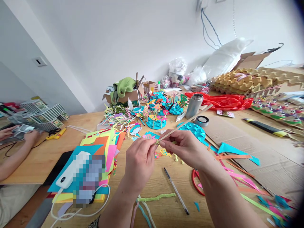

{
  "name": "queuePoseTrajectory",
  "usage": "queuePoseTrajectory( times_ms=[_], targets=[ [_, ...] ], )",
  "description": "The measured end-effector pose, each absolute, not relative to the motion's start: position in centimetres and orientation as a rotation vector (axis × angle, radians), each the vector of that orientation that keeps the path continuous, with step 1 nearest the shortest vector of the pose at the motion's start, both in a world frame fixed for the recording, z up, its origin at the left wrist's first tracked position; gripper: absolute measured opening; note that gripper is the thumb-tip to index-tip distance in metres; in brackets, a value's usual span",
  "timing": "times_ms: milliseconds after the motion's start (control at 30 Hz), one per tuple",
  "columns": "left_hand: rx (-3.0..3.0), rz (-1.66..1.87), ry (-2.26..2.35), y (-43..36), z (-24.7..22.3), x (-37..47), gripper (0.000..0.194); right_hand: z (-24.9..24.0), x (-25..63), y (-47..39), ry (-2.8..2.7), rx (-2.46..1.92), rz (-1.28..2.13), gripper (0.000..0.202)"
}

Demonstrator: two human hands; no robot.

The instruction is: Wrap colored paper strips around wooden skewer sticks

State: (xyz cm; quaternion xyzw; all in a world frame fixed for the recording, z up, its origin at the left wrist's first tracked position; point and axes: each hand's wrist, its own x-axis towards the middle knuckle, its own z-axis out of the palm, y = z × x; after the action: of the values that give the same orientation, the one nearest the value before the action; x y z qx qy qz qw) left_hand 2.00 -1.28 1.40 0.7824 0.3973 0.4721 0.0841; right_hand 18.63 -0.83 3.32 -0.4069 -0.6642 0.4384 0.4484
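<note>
A pale, thin wooden stick [187, 121] slants up to the right from between my fingertips. My left hand [140, 155] pinches its lower end, where a small yellow-green bit shows; what that bit is I cannot make out. My right hand [184, 146] is closed on the stick just beside the left fingertips. Under the hands lie paper fish cutouts [165, 153] and curled yellow pieces [176, 157]. Nearer me are a ballpoint pen [176, 191], a fuzzy green pipe cleaner [158, 198] and red-handled scissors [196, 183], partly hidden by my right forearm.
Coloured paper [111, 158] lies left under a white power bank [72, 169] and a blurred-out phone. Beyond my hands stand blue fish crafts [155, 123] and a metal flask [194, 106]. Cardboard [239, 139] and paper scraps lie right. Another person's hands [30, 137] work at far left.
</note>
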Motion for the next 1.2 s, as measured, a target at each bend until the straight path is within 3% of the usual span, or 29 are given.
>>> queuePoseTrajectory(
  times_ms=[300, 767, 900, 1000, 1133, 1200],
  targets=[
    [2.132, 1.136, 1.164, -1.6, 2.6, 1.5, 0.016, 3.3, 19.2, -1.3, -1.727, -1.009, 1.007, 0.018],
    [1.022, 0.655, 0.561, -0.3, 2.3, 0.3, 0.018, 4.0, 19.6, -1.9, -1.732, -0.897, 1.156, 0.016],
    [1.19, 0.833, 0.734, 0.2, 1.6, 1.2, 0.02, 3.4, 19.6, -0.9, -1.711, -1.013, 1.09, 0.02],
    [1.41, 0.981, 0.962, 0.7, 0.7, 1.9, 0.035, 2.5, 19.3, 0.3, -1.692, -1.091, 1.075, 0.022],
    [1.645, 1.101, 1.145, 1.4, -0.8, 2.3, 0.011, 1.1, 18.6, 1.7, -1.654, -1.117, 1.14, 0.026],
    [1.707, 1.097, 1.228, 1.7, -1.4, 2.3, 0.009, 0.5, 18.4, 2.3, -1.639, -1.12, 1.181, 0.029]
  ],
)
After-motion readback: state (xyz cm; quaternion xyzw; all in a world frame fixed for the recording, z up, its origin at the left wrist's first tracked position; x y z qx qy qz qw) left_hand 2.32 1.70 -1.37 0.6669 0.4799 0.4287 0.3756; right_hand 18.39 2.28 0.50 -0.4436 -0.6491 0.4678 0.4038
